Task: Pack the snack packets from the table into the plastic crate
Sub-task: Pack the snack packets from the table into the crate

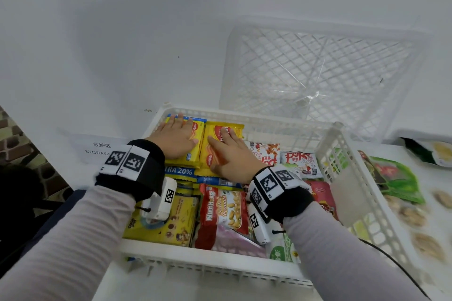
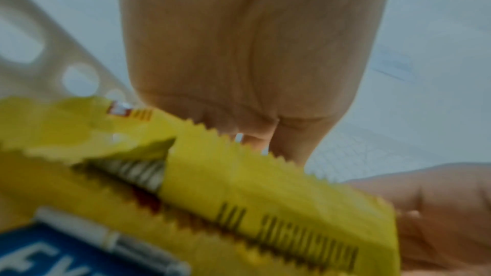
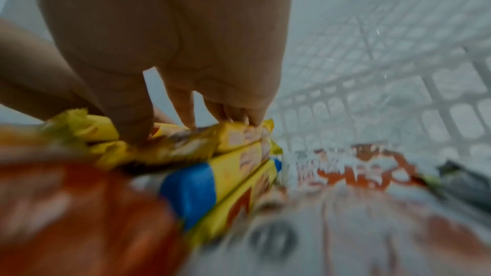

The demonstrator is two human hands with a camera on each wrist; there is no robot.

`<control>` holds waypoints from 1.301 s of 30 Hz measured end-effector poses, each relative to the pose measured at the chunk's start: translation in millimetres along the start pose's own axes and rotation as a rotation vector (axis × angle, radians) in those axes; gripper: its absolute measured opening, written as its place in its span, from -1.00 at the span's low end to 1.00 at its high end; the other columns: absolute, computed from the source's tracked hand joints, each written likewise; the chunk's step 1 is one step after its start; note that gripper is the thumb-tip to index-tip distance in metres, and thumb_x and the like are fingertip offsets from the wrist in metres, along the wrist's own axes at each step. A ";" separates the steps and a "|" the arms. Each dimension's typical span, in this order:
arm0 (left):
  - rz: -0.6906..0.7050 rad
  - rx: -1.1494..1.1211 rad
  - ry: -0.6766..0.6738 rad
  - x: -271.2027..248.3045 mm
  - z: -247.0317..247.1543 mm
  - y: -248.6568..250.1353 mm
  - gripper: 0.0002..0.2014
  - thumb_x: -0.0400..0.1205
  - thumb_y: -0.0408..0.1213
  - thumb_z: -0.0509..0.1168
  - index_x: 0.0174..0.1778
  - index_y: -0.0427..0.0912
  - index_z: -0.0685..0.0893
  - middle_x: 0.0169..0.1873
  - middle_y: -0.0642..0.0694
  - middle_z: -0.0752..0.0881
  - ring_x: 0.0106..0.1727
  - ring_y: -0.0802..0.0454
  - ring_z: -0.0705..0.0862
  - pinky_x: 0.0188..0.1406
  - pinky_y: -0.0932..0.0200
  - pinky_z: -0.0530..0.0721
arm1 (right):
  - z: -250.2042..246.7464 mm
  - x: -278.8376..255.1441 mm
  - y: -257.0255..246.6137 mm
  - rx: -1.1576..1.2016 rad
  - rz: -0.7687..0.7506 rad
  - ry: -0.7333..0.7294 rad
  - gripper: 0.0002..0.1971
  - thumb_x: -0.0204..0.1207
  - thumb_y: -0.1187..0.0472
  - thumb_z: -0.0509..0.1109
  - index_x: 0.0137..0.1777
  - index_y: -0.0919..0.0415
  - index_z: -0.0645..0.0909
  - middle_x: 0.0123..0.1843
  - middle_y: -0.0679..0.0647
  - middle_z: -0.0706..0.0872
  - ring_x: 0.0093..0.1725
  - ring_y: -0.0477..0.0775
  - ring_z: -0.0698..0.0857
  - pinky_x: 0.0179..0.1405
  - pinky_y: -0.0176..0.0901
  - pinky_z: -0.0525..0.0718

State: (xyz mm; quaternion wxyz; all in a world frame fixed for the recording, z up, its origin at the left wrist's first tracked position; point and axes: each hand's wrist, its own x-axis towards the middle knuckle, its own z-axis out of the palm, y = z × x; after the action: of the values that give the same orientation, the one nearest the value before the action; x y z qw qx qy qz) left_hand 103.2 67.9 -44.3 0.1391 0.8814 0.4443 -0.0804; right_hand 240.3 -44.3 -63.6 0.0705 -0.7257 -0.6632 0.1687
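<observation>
Both grey sleeves fill the lower frame. Left hand and right hand press flat, fingers straight, on yellow wafer packets inside the white plastic crate.

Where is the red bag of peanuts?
In the head view, the red peanut bag lies inside the white plastic crate, near its front, between the person's wrists, right of a yellow cookie box.

My left hand reaches flat over a yellow wafer packet, its serrated edge just below my palm. Left of the packet stands the white crate wall; my right hand touches the packet's right end.
</observation>
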 end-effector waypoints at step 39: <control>0.470 0.095 -0.295 -72.8 -19.6 86.0 -0.68 0.57 0.19 0.25 -0.13 0.01 0.42 -0.28 0.11 0.45 -0.29 0.17 0.43 -0.36 0.26 0.37 | -33.1 -81.3 115.2 0.623 0.727 -0.129 -0.73 0.53 0.24 0.43 0.16 0.38 0.61 0.08 0.28 0.74 -0.20 0.12 0.75 -0.17 -0.08 0.78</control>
State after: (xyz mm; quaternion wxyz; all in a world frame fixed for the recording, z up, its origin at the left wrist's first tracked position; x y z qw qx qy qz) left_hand 129.7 -30.0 8.5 0.1758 0.9445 0.1985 -0.1942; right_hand 354.6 -133.1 -58.0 0.1798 -0.8428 -0.2876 0.4179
